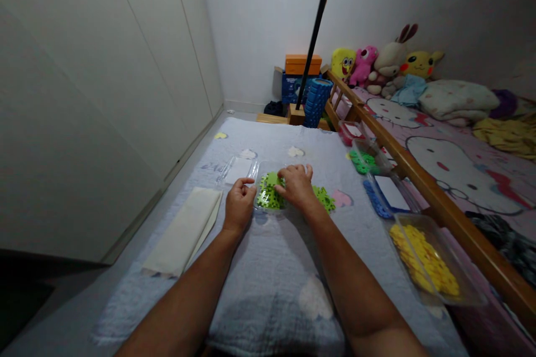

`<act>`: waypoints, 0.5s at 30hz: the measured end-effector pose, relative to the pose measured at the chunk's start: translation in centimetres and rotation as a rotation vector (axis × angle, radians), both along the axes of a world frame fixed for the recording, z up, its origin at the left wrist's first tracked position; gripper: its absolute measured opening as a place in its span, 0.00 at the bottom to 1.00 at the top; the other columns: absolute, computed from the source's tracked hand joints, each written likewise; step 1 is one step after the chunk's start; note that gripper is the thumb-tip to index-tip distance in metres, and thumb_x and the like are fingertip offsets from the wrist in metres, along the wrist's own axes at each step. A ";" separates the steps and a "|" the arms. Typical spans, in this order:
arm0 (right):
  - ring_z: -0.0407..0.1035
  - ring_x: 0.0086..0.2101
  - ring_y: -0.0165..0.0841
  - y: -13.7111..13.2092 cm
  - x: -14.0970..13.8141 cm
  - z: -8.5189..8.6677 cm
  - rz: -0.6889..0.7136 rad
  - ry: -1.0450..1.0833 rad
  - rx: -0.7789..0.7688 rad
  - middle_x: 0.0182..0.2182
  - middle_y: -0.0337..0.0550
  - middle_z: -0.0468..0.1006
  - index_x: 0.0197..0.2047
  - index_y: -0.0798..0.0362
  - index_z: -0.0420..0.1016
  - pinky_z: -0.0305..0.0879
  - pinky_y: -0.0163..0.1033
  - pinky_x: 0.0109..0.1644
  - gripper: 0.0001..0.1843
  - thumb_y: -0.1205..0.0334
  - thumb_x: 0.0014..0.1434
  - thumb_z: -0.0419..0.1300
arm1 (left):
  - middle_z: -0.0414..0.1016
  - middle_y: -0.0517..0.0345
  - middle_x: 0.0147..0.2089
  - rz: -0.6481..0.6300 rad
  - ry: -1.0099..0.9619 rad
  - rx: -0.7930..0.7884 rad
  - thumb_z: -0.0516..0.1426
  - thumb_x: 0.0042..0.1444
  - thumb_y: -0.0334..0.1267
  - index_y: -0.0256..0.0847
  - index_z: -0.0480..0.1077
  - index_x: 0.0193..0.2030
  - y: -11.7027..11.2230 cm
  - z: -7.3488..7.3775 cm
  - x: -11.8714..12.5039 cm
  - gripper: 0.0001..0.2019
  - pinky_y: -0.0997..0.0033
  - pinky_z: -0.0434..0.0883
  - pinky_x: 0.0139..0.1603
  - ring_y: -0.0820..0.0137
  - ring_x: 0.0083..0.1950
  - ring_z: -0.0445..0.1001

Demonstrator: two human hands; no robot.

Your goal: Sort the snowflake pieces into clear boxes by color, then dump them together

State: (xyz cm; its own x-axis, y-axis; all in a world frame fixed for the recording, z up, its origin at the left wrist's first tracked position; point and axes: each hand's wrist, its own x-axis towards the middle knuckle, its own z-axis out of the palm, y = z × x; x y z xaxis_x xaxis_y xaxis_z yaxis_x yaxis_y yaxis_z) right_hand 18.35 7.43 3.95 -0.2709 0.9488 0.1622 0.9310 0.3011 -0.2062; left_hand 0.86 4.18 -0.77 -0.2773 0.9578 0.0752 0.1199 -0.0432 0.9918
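Looked down on a pale blanket (272, 279) spread on a bedroom floor, with white wardrobe (125, 95) doors to the left and the wooden rail (419, 178) of a bed to the right.

Had a clear tray (260, 170) of green pieces (268, 195) straight ahead in the middle of the blanket, at the reach of both forearms. Seemed to lie with its long side running away from the body, though hard to be sure. Flanked it evenly, neither side nearer.

Set the left hand (238, 203) against the tray's left rim, curled nearly closed, thumb and forefinger at the edge as if pinching it. Laid the right hand (298, 184) palm down over the tray's right side, fingers bent onto the pieces. Could not tell whether any piece was gripped under it.

Left some loose pieces (324, 199) on the blanket just right of that wrist. Saw a clear lid (238, 170) just beyond the left hand and a folded pale sheet (188, 228) nearer, to its left.

Noted four tubs along the rail, well apart from the tray: yellow (422, 259) nearest, then blue (379, 195), green (363, 160) and red (350, 131). Farther back, found a black pole (314, 33) rising from the floor, and plush toys (389, 61) at the head of the bed.
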 end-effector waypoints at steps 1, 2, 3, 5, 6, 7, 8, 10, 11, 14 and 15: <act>0.64 0.56 0.48 0.0 0.0 -0.1 -0.004 -0.007 0.001 0.49 0.49 0.80 0.48 0.48 0.80 0.39 0.66 0.70 0.12 0.54 0.62 0.66 | 0.57 0.71 0.21 0.000 -0.003 -0.002 0.59 0.53 0.47 0.40 0.72 0.42 0.0 0.0 0.0 0.15 0.74 0.55 0.26 0.73 0.23 0.58; 0.63 0.56 0.48 0.1 0.0 -0.2 -0.009 -0.012 0.002 0.50 0.49 0.80 0.48 0.48 0.80 0.38 0.66 0.70 0.12 0.54 0.63 0.66 | 0.57 0.70 0.21 0.000 -0.006 -0.003 0.59 0.53 0.47 0.40 0.72 0.42 0.0 0.1 0.0 0.15 0.74 0.55 0.26 0.73 0.23 0.58; 0.63 0.56 0.49 0.1 0.0 -0.2 -0.015 -0.012 0.004 0.50 0.50 0.80 0.48 0.48 0.80 0.38 0.66 0.70 0.12 0.54 0.63 0.66 | 0.57 0.70 0.22 0.000 -0.008 -0.004 0.59 0.53 0.47 0.40 0.72 0.42 0.0 0.0 0.0 0.15 0.74 0.55 0.26 0.73 0.23 0.58; 0.63 0.56 0.49 0.2 0.1 -0.3 -0.024 -0.004 0.007 0.50 0.51 0.80 0.49 0.49 0.80 0.39 0.65 0.70 0.12 0.54 0.64 0.65 | 0.58 0.70 0.22 0.000 -0.009 -0.001 0.59 0.53 0.47 0.40 0.72 0.42 0.0 0.0 0.0 0.15 0.74 0.56 0.27 0.73 0.23 0.58; 0.64 0.56 0.49 0.3 0.3 -0.2 -0.028 0.005 0.009 0.51 0.51 0.80 0.49 0.49 0.80 0.40 0.65 0.70 0.13 0.54 0.64 0.65 | 0.58 0.70 0.21 0.000 -0.009 0.000 0.59 0.53 0.47 0.40 0.72 0.42 0.0 0.0 0.0 0.15 0.74 0.56 0.27 0.73 0.23 0.58; 0.64 0.56 0.49 0.4 0.4 -0.2 -0.033 0.018 0.009 0.51 0.51 0.79 0.49 0.49 0.80 0.41 0.63 0.69 0.13 0.55 0.64 0.65 | 0.58 0.70 0.21 0.001 -0.007 0.000 0.59 0.53 0.47 0.40 0.72 0.42 0.0 0.0 0.1 0.15 0.74 0.56 0.27 0.73 0.23 0.58; 0.64 0.56 0.48 0.5 0.7 -0.1 -0.039 0.034 0.010 0.51 0.51 0.79 0.49 0.49 0.80 0.43 0.62 0.69 0.13 0.55 0.64 0.64 | 0.58 0.70 0.21 0.003 -0.005 0.001 0.59 0.53 0.46 0.40 0.72 0.42 0.0 0.1 0.1 0.14 0.73 0.56 0.27 0.73 0.23 0.58; 0.65 0.56 0.48 0.7 1.3 0.1 -0.060 0.070 0.012 0.51 0.51 0.79 0.50 0.49 0.80 0.47 0.59 0.67 0.13 0.55 0.64 0.64 | 0.57 0.70 0.21 0.009 -0.002 0.000 0.59 0.52 0.46 0.40 0.72 0.41 0.0 0.2 0.1 0.14 0.73 0.55 0.27 0.73 0.23 0.59; 0.66 0.55 0.48 0.9 1.7 0.3 -0.073 0.091 0.015 0.51 0.52 0.80 0.50 0.49 0.80 0.49 0.58 0.66 0.13 0.56 0.64 0.64 | 0.57 0.70 0.21 0.010 0.001 -0.001 0.59 0.52 0.46 0.40 0.72 0.41 -0.1 0.2 0.1 0.14 0.73 0.55 0.26 0.73 0.23 0.59; 0.68 0.55 0.47 1.3 3.2 0.8 -0.096 0.161 0.026 0.51 0.51 0.81 0.49 0.50 0.80 0.54 0.55 0.64 0.12 0.58 0.63 0.64 | 0.57 0.70 0.21 0.008 0.008 -0.001 0.59 0.52 0.47 0.40 0.73 0.41 -0.1 0.4 0.1 0.14 0.73 0.55 0.27 0.73 0.23 0.59; 0.69 0.54 0.47 1.5 3.9 1.1 -0.098 0.187 0.030 0.51 0.50 0.81 0.48 0.50 0.81 0.56 0.54 0.63 0.11 0.58 0.63 0.64 | 0.57 0.70 0.21 0.007 0.009 0.000 0.59 0.52 0.47 0.40 0.73 0.41 -0.1 0.4 0.1 0.14 0.73 0.55 0.27 0.73 0.23 0.59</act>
